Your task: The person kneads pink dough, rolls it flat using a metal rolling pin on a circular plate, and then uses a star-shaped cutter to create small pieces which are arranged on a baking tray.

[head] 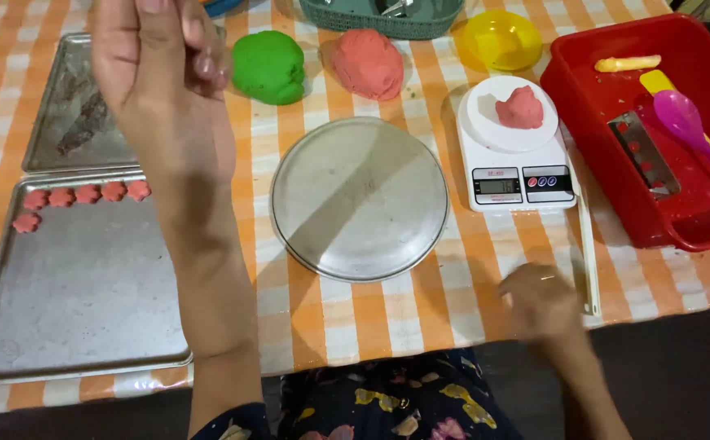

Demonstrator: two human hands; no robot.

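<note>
From where I watch, I see two bare hands and forearms with no sleeves reaching the wrists. The left hand [155, 57] carries no ring, watch or bracelet that I can make out; its nails look short and plain. The right hand [538, 300] is blurred, so I cannot read detail on it. Below, I see dark clothing printed with yellow and pink flower shapes.

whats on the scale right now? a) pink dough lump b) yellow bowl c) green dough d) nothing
a: a small pink dough lump sits on the white scale; the green dough and yellow bowl lie on the table behind it.
</note>
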